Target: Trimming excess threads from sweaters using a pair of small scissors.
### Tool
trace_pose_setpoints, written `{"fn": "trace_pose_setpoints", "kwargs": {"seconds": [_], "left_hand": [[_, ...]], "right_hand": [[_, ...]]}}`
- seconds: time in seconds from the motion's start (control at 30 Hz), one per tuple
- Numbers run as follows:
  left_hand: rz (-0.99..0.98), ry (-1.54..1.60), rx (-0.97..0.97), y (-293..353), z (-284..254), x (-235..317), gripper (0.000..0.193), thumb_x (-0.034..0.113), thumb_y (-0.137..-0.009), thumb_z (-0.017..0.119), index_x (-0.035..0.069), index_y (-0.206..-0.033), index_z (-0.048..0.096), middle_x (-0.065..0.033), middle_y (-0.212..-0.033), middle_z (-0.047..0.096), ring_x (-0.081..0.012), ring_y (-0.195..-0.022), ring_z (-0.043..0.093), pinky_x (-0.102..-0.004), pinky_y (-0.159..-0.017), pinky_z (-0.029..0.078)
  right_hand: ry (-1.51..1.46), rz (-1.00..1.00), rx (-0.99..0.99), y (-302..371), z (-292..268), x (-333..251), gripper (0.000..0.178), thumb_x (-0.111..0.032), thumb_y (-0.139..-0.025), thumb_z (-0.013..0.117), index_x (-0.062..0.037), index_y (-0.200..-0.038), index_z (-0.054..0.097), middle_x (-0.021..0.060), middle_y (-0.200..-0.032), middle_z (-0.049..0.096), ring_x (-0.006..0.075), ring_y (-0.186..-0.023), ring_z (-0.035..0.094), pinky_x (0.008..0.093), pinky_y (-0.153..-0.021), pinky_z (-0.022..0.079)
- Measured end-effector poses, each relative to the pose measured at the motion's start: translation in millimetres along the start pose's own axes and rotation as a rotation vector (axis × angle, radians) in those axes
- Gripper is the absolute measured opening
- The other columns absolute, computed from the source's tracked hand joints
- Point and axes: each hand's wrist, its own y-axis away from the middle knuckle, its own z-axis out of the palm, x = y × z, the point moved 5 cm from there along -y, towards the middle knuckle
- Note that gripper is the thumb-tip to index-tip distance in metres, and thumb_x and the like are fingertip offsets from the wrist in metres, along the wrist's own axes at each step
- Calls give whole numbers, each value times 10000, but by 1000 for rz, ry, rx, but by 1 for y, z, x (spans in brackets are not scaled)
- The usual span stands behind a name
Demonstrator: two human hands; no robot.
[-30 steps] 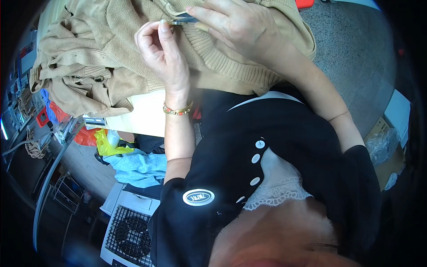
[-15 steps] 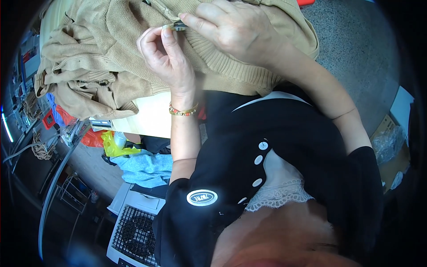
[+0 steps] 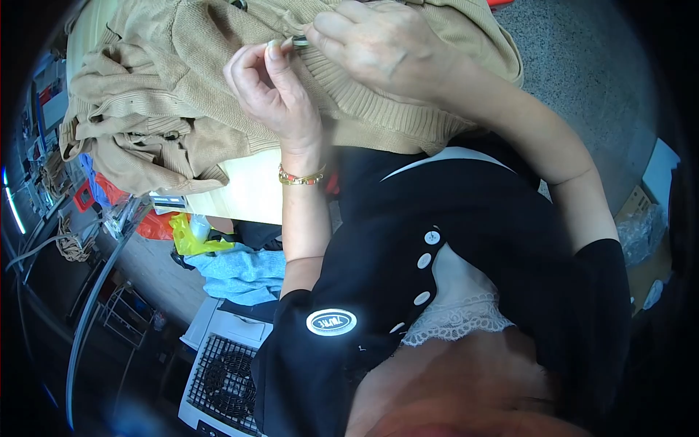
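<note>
Curls the right hand (image 3: 382,47) further now around a pinched small metal tool (image 3: 300,41), seemingly for finer control, with, left to right, a yellow plastic bag (image 3: 188,239) holding something pale, tan ribbed knitwear (image 3: 207,69) across the table (image 3: 251,191), and the left hand (image 3: 275,95) pressing thumb to forefinger just beside the tool.

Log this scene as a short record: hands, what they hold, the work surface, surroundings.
Left hand: thumb and finger pinched at the tool's end; exact grip too small to tell
Right hand: fingers curled around the small dark tool
Under the hands: tan knitwear, heaped and creased
Surface: pale table, mostly covered by the knitwear
Left wrist: red-and-gold bracelet
Lower left: yellow bag, blue cloth, white unit with black grille
</note>
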Motion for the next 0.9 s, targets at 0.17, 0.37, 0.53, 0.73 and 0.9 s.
{"fn": "trace_pose_setpoints", "kwargs": {"seconds": [0.17, 0.37, 0.53, 0.73, 0.9], "left_hand": [[-14, 7, 23, 4, -9, -1, 111, 97, -993, 551, -3, -989, 502, -77, -980, 537, -140, -849, 626, -264, -809, 530], [191, 45, -53, -4, -19, 42, 167, 125, -1004, 498, -7, -902, 517, -129, -859, 583, -219, -816, 630, -313, -769, 509], [432, -346, -494, -14, -5, 59, 281, 111, -947, 557, -40, -720, 622, -131, -821, 655, -231, -798, 631, -326, -720, 491], [285, -1005, -104, -75, -24, 21, 633, 295, -777, 769, 55, -1298, 502, -188, -1287, 467, -361, -1186, 482, -491, -1024, 352], [84, -969, -126, -93, -52, 4, 528, 131, -779, 702, 80, -1283, 554, -203, -1196, 530, -366, -1072, 545, -442, -946, 444]], "right_hand": [[-290, 172, 69, -3, -25, 18, 253, -135, -832, 581, 17, -1010, 677, 105, -873, 617, 215, -790, 626, 292, -641, 520], [-616, 453, 90, 15, -30, 42, 352, -65, -841, 690, 19, -1177, 625, 144, -1029, 673, 214, -935, 658, 289, -792, 532], [-1476, 852, 146, 17, 29, 49, 397, -55, -867, 715, 44, -1232, 593, 56, -1077, 688, 75, -981, 610, 245, -829, 513], [-850, 886, -293, 12, 58, 41, 410, -354, -761, 748, -93, -1073, 700, 50, -722, 657, 156, -680, 616, 323, -627, 480], [-1195, 739, -190, 12, 54, 40, 268, -146, -846, 743, -8, -1060, 661, -65, -757, 553, 16, -658, 471, 199, -574, 387]]}}
